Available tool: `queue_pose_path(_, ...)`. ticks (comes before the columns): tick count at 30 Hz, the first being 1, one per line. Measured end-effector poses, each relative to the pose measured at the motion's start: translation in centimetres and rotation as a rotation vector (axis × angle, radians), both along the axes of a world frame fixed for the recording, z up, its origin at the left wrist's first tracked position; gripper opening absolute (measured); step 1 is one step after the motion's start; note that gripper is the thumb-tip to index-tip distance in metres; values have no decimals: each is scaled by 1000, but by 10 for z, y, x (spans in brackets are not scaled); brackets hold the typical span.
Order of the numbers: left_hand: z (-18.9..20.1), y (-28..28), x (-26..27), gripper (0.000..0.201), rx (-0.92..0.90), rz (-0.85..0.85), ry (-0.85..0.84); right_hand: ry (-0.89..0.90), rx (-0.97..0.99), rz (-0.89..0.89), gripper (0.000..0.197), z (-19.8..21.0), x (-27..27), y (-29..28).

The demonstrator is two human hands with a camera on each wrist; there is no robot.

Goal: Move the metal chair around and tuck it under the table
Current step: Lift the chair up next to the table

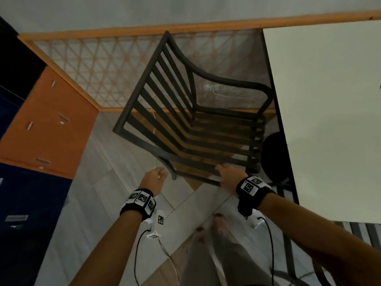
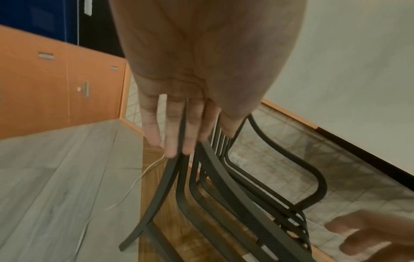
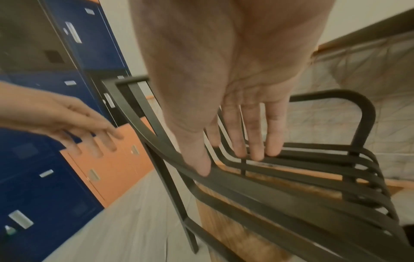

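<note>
Metal chair, dark slatted frame w/ curved armrests, stands on the floor just left of the white table; its front edge is right at the table's edge, and I can't tell how far under the seat goes. Backrest faces away from the table, toward the lockers.

Right hand rests on the chair's near side rail. In the right wrist view its fingers are straight, slightly spread, tips touching the slats, thumb laid on the rail; nothing curled round it. Left hand is just beside the chair's near corner, by the armrest. Left wrist view shows fingers straight and close together, tips right at the rail end; whether they touch it I can't tell.

Containers: orange cabinet and blue lockers to the left, all doors closed, contents not visible. Small pale label plates on the doors, too blurred to read. Both wrists carry black bands w/ square black-and-white marker tags.

Around: a thin white cable trails over the floor by the chair, a dark round object sits under the table edge, tiled wall w/ wood trim behind.
</note>
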State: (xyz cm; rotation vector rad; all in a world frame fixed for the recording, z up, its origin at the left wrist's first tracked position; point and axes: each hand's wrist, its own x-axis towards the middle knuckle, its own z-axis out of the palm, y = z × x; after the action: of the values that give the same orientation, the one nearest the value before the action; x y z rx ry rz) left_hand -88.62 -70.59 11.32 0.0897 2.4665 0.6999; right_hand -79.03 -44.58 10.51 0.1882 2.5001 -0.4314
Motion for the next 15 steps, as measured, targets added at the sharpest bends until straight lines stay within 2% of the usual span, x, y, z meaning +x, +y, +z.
queue_pose_path(3, -23, 10, -31, 67, -99, 110, -6, 36, 34, -3, 61, -28, -25, -8)
queue_pose_path(5, -37, 15, -46, 75, -51, 230, 25, 26, 73, 5, 61, -49, -35, -13)
queue_pose_path(9, -58, 13, -72, 61, 410, 695, 85, -93, 90, -25, 58, -77, -42, -14)
queue_pose_path(10, -59, 12, -77, 59, 479, 761, 69, -98, 86, -27, 60, -80, -41, -13)
queue_pose_path(15, -64, 19, -82, 50, 652, 832, -5, -40, 59, -36, 58, -84, -36, -7)
